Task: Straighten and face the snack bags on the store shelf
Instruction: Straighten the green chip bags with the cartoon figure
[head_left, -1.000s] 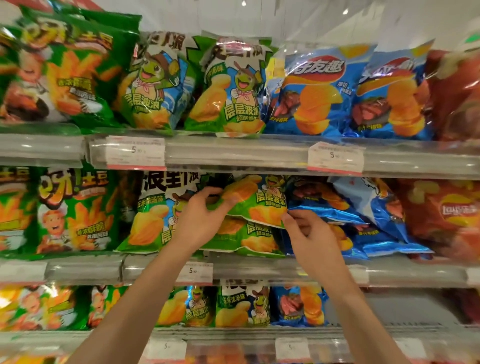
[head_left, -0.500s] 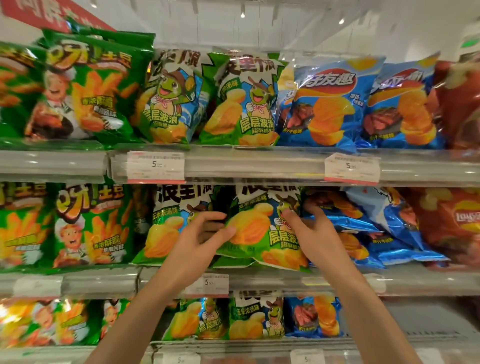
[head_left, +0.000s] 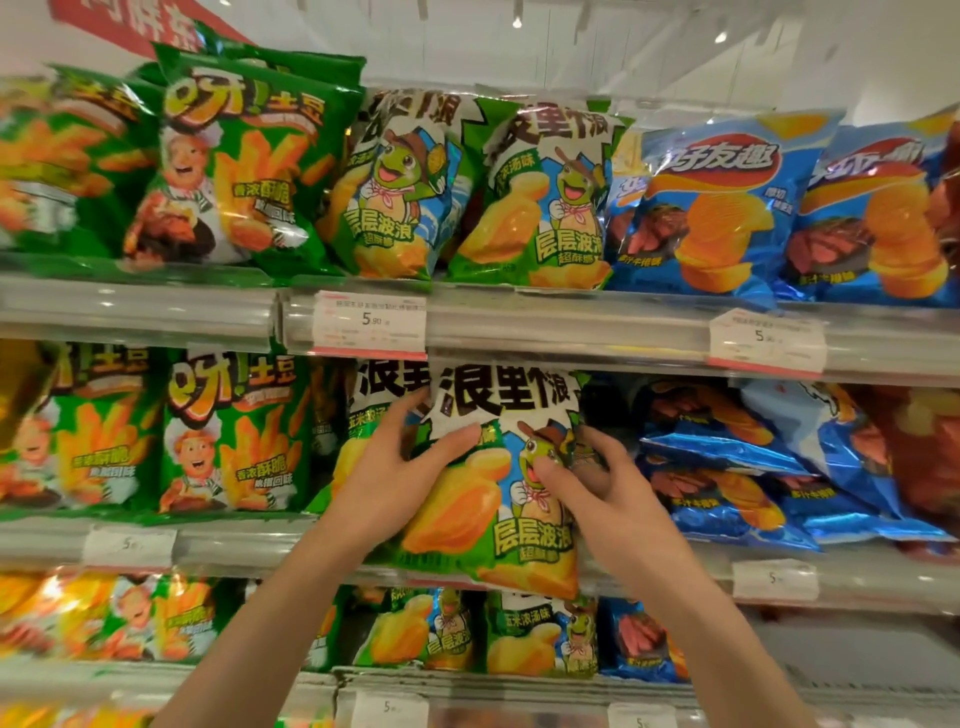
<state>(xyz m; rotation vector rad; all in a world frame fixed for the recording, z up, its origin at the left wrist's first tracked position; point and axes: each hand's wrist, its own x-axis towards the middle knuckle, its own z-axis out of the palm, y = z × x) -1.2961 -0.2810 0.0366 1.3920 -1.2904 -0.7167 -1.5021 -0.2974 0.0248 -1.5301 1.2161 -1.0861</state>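
Three shelves run across the scene, each fronted by a clear plastic rail. The middle shelf (head_left: 675, 569) carries the bag being handled. The top shelf (head_left: 571, 322) holds upright rows: green fry bags at left, green-and-white chip bags in the middle, blue chip bags (head_left: 717, 208) at right. On the middle shelf, the blue bags (head_left: 727, 467) to the right lie slumped and piled on one another, while the green fry bags (head_left: 228, 431) to the left stand upright, facing forward.

The green-and-white chip bag (head_left: 498, 483) stands upright at the middle of the middle shelf, front facing out, its bottom edge hanging over the rail. Just to its left stands another bag of the same kind (head_left: 384, 384), partly hidden.

The left hand (head_left: 400, 478) grips the bag's left edge, thumb across the front and fingers spread behind that edge. The right hand (head_left: 597, 499) grips the right edge, thumb pressed on the front, fingers curled round the side.

White price tags (head_left: 370, 325) sit on the rails.
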